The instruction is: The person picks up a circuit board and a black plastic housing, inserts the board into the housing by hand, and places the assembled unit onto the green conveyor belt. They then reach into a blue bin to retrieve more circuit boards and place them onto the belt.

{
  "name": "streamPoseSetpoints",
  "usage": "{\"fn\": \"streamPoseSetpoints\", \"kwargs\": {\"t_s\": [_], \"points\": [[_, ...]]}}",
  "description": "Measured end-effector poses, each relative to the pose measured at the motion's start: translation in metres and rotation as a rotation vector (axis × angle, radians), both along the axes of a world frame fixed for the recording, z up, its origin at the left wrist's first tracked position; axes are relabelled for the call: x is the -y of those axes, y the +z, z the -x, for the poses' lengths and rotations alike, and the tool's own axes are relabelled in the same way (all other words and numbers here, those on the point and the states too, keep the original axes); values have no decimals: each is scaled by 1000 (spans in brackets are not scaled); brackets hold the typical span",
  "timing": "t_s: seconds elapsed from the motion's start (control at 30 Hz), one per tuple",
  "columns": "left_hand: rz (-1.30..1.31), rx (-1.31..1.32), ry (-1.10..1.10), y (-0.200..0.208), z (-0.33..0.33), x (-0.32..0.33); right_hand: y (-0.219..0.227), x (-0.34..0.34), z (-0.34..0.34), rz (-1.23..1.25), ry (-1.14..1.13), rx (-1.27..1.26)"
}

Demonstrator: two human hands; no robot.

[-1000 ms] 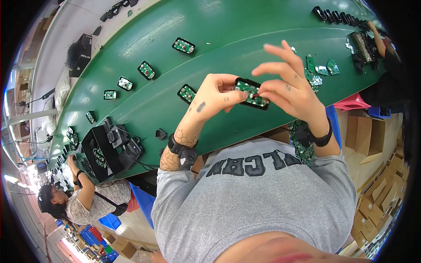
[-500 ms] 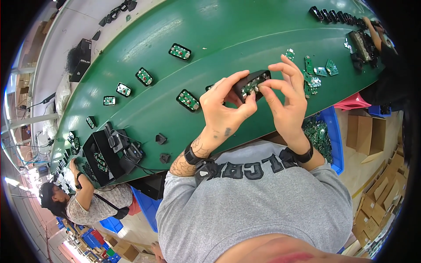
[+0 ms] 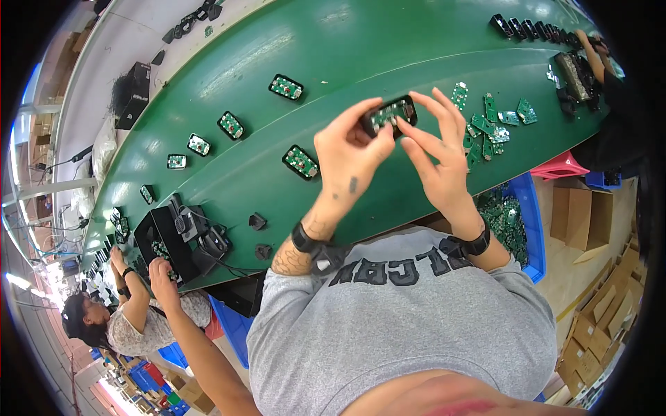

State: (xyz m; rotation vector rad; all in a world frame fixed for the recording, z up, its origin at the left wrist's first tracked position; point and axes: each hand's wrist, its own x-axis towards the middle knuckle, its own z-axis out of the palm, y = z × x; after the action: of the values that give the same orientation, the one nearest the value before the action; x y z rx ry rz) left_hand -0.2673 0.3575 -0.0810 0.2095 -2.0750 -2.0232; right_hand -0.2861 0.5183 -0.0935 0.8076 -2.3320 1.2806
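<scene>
Above the green table, my left hand (image 3: 352, 149) is closed around a small black plastic case (image 3: 365, 123) with a green circuit board (image 3: 394, 114) set in it. The case is tilted so its open side and the board's parts face me. My left thumb lies over the board's lower edge. My right hand (image 3: 437, 152) reaches in from the right, its fingertips at the right end of the case and on the board. How firmly those fingers grip is hard to see. Left of my hands, another cased board (image 3: 300, 162) lies on the green table (image 3: 347, 201).
Several cased boards (image 3: 231, 125) are spread to the left, loose circuit boards (image 3: 490, 132) to the right. A blue bin (image 3: 528, 229) of boards stands at the table edge. A co-worker's hand (image 3: 164, 281) is at a black box (image 3: 154, 232); another person sits beyond. Black cases (image 3: 524, 29) line up far right.
Both hands and the case have moved slightly left and up, and the case has turned its open side more toward me. At lower left, another person's arm has come in beside the black box.
</scene>
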Motion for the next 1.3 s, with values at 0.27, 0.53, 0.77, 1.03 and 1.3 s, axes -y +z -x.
{"fn": "streamPoseSetpoints", "kwargs": {"t_s": [0.27,0.53,0.77,1.03,1.3], "points": [[860,74,-109,-56,120,108,-52,23,32,-68,262,480],[1214,27,91,-48,103,102,-92,60,14,-239,214,137],[840,147,-431,-38,2,68,-92,33,35,-54,435,190],[-166,389,-354,-39,-9,38,-55,-2,24,171,295,118],[-467,403,-309,-26,-9,16,-35,-20,18,356,253,159]]}}
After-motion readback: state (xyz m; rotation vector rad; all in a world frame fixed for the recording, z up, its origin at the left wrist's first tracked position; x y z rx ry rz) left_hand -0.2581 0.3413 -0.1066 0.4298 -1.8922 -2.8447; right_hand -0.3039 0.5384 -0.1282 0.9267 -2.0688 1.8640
